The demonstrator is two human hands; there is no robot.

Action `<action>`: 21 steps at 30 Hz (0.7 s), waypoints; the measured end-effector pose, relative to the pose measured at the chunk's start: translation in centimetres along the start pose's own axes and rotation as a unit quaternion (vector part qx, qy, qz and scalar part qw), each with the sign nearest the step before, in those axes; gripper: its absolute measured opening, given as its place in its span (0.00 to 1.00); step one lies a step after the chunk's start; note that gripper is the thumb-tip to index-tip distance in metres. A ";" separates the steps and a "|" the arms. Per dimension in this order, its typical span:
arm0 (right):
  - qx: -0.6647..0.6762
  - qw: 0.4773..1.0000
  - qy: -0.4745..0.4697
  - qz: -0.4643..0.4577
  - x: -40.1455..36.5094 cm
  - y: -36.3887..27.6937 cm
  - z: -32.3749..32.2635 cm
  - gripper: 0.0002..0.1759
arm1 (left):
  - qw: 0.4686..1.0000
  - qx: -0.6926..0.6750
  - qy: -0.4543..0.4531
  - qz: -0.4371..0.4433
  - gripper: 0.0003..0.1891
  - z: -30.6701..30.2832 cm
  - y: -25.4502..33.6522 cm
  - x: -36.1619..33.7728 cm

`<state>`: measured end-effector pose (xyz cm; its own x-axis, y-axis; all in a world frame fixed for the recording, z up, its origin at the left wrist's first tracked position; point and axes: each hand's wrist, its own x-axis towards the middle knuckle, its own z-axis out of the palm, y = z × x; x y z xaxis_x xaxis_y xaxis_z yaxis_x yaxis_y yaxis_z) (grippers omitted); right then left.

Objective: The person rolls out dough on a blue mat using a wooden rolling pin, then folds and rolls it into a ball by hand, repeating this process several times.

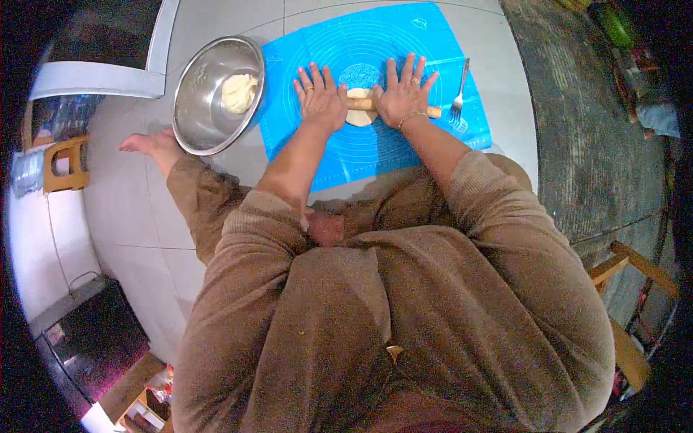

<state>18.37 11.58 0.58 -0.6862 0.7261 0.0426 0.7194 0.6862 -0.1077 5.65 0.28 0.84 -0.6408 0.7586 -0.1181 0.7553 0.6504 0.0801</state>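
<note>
My left hand (322,102) lies flat with fingers spread, its palm over the left part of a wooden rolling pin (364,104). My right hand (401,95) rests the same way over the pin's right part, and the pin's end sticks out beyond it. Under the pin, between both hands, is a small flattened round of dough (360,117). All of this is on a blue silicone pastry mat (368,160) printed with white circles. A ring shows on each hand.
A steel mixing bowl (189,128) holding a lump of dough (239,93) stands left of the mat. On the mat's right side lies a fork (460,90). My bare foot (148,142) is beside the bowl. A brown plastic stool (66,164) is at the far left.
</note>
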 end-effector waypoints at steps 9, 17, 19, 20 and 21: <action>0.024 0.999 0.042 0.011 1.6 0.4 1.1 0.41 | 0.999 0.027 0.037 -0.008 0.34 0.4 0.3 2.1; 0.027 0.996 0.078 0.019 3.5 0.6 1.5 0.44 | 0.993 0.022 0.117 0.005 0.36 2.6 -0.4 4.3; 0.020 0.997 0.076 0.019 3.8 0.7 1.5 0.44 | 0.996 0.012 0.092 -0.003 0.37 2.3 -0.5 4.6; 0.013 0.998 0.062 0.028 4.1 0.6 1.4 0.44 | 0.996 0.007 0.083 -0.008 0.37 2.2 -0.5 4.7; 0.006 0.998 0.047 0.037 4.3 0.5 1.2 0.44 | 0.997 0.003 0.074 -0.013 0.37 2.2 -0.5 4.9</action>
<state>15.69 15.02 -0.49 -0.6174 0.7762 0.1277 0.7661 0.6301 -0.1264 2.43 3.60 -1.92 -0.6735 0.7387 0.0273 0.7383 0.6705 0.0733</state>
